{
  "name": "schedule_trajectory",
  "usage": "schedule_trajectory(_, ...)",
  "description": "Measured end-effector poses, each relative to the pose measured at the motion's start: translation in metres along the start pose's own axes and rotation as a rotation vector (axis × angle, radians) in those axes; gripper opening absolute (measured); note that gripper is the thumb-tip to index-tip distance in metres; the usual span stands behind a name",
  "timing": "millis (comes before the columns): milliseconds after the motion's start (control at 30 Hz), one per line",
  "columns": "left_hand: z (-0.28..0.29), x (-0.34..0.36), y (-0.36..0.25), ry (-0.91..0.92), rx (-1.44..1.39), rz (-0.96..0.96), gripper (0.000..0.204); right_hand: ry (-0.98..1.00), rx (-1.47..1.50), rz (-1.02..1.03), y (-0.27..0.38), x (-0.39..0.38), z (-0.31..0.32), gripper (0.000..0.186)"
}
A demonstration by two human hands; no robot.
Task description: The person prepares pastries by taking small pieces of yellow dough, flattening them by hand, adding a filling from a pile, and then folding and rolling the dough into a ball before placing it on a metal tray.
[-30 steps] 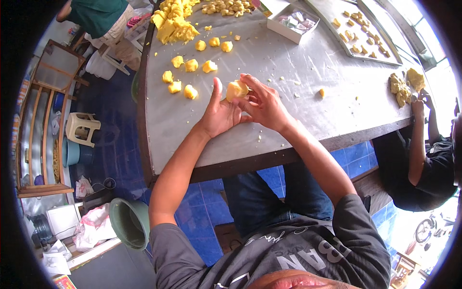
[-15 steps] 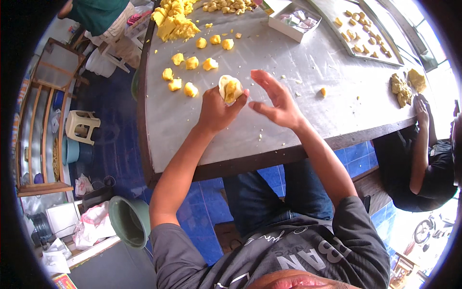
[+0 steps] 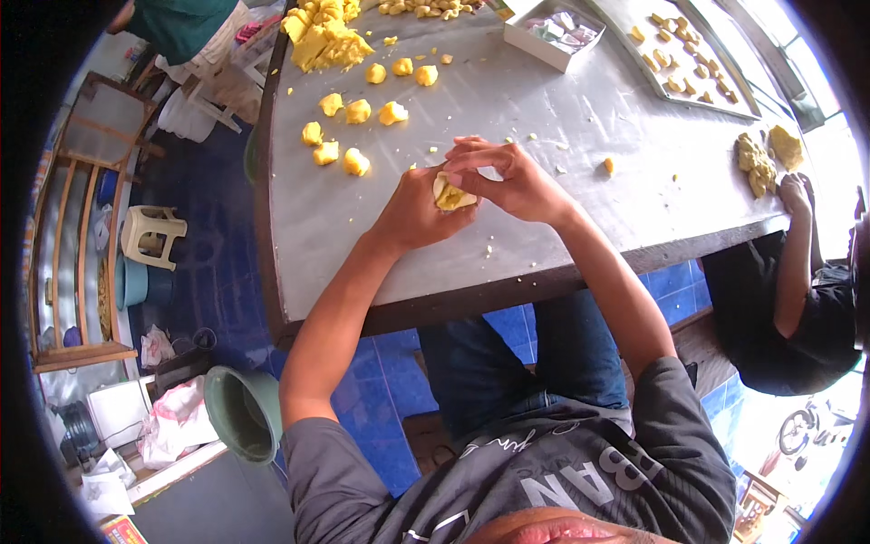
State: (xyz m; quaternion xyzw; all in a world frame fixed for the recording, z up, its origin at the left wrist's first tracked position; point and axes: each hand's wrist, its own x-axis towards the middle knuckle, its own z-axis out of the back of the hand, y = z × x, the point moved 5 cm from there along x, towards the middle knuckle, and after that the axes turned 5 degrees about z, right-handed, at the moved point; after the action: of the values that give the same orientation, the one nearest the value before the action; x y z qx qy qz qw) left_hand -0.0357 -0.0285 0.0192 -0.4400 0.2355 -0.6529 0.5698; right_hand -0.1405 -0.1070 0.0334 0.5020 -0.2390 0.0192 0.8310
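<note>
One filled dough piece (image 3: 455, 195): it is sitting in the left hand (image 3: 419, 213), above the near part of the grey tabletop (image 3: 507, 100), its pale outer layer surrounding a yellow filling that is showing at the open mouth.
Left hand: it is closing its fingers round the dough piece and holding it from the left and below.
Right hand (image 3: 515, 184): it is standing half open, the thumb lying apart from the bent fingers and touching the rim of the dough piece, the fingertips reaching over toward the left hand.
Yellow dough lumps (image 3: 358, 111): nine are lying in loose rows beyond the hands and to their left.
Large yellow dough mass (image 3: 324, 43): it is spreading at the far left, next to a heap of small pale pieces (image 3: 421, 7).
White box (image 3: 536, 49): it is holding small paper packets.
Metal tray (image 3: 652, 45): it is carrying small shaped pieces.
Second person's hand (image 3: 796, 192): it is resting just beside the duller dough (image 3: 757, 166) at the right edge.
</note>
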Motion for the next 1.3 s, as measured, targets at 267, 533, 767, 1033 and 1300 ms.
schedule_trajectory(267,0.003,-0.003,0.011,0.038,-0.155,0.110,0.029,-0.074,-0.609,0.186,0.043,-0.019,-0.012,0.020)
schedule_trajectory(533,-0.003,-0.002,0.010,0.132,-0.142,0.158,0.024,-0.310,-0.174,-0.082,0.028,-0.026,0.007,0.046)
schedule_trajectory(767,-0.006,-0.002,0.005,0.016,-0.281,0.117,0.026,-0.111,-0.476,0.090,0.025,-0.023,-0.004,0.039)
schedule_trajectory(1033,-0.006,-0.002,-0.002,0.131,-0.427,0.188,0.018,-0.279,-0.350,-0.004,0.032,-0.019,0.000,0.045)
schedule_trajectory(1300,-0.010,-0.010,-0.008,0.421,-0.796,0.280,0.023,-0.086,0.149,0.008,0.030,-0.017,0.006,0.024)
